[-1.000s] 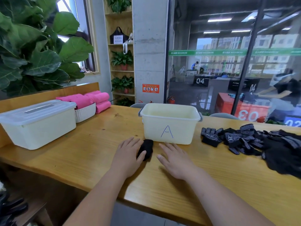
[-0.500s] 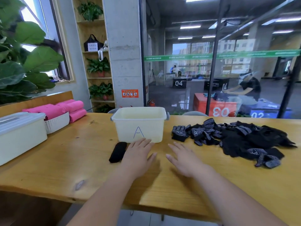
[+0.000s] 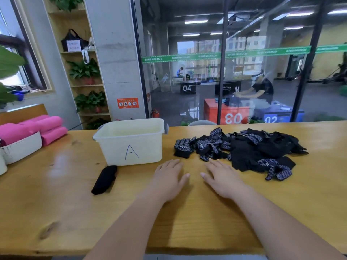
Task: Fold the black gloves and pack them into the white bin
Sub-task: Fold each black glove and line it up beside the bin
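A white bin marked "A" stands on the wooden table, left of centre. A folded black glove bundle lies on the table in front of the bin's left corner. A loose pile of black gloves with dotted palms spreads to the right of the bin. My left hand lies flat and empty on the table, right of the bundle and apart from it. My right hand also lies flat, fingers straight, just short of the pile.
Rolled pink towels and a white basket sit at the table's far left. A glass wall runs behind the table; a person works at numbered boxes beyond it. A shelf with plants stands at the back left.
My left hand has come off the folded bundle and slid right. Both hands and my view have shifted right toward the glove pile. The bundle stays by the bin.
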